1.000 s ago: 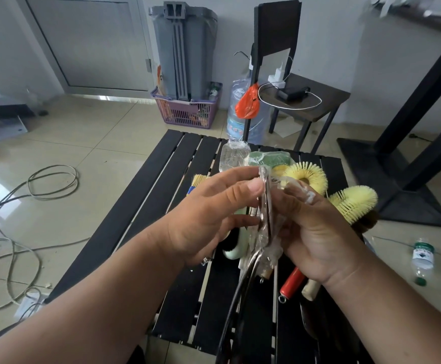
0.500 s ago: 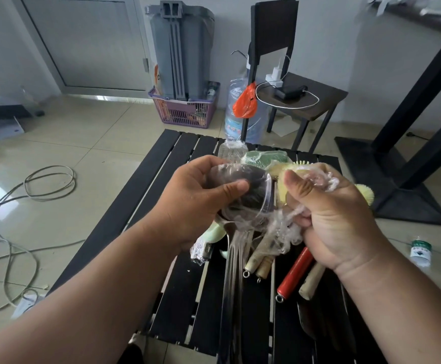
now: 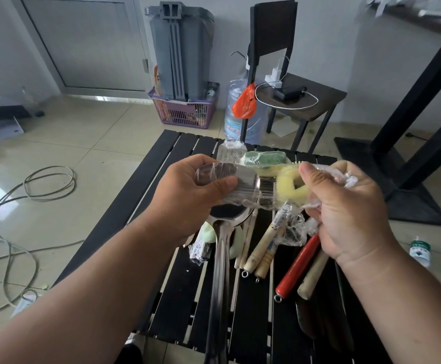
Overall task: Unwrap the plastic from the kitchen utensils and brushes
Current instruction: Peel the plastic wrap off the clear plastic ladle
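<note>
- The plastic film (image 3: 243, 189) stretches taut off the ladle (image 3: 220, 248) bowl – held above the counter (image 3: 145, 179), toward twelve o'clock.
- Our left hand (image 3: 187, 195) grips the wrapped bowl; our right hand (image 3: 345, 206), at three o'clock, clutches bunched film.
- We should pull steadily rightward – turning the bowl.

No wording legible anywhere. Blurred print on the paper label (image 3: 278, 224) wrapped at the wooden brush handles, on the small bottle (image 3: 420, 253) on the floor, and on the big water jug (image 3: 236, 122); beside the grey bin, only a partial orange letter, unreadable
</note>
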